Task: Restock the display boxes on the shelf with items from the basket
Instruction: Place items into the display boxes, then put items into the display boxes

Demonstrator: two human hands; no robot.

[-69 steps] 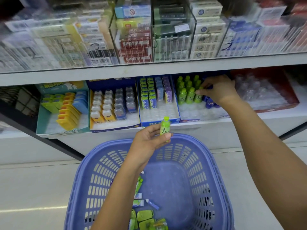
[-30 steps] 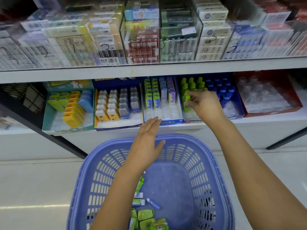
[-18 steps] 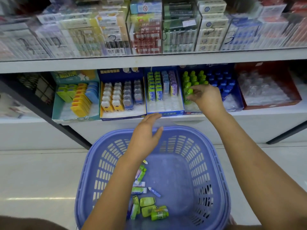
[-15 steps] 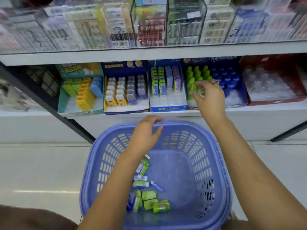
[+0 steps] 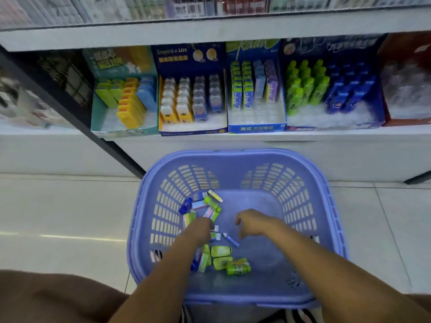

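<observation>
The lilac plastic basket (image 5: 233,155) stands on the floor below the shelf. Small goods lie at its bottom left: a green bottle (image 5: 238,268), green packs (image 5: 220,251), a blue stick (image 5: 231,240) and several slim packets (image 5: 203,203). My left hand (image 5: 200,229) reaches down onto the packets, its fingers hidden under its back. My right hand (image 5: 254,222) hovers beside it with loosely curled fingers and holds nothing. On the shelf stand display boxes: teal (image 5: 123,132), yellow-and-navy (image 5: 191,132), blue with slim packs (image 5: 256,128), and one with green and blue bottles (image 5: 326,127).
A red display box (image 5: 405,122) with clear items stands at the far right. A dark slanted shelf post (image 5: 70,108) runs down to the floor left of the basket. The upper shelf (image 5: 210,31) holds stacked packs behind clear fronts. Pale tiled floor surrounds the basket.
My right hand has left the green bottles in the display box and dropped into the basket. My left hand has gone from the basket's far rim down to the packets. The view tilted downward.
</observation>
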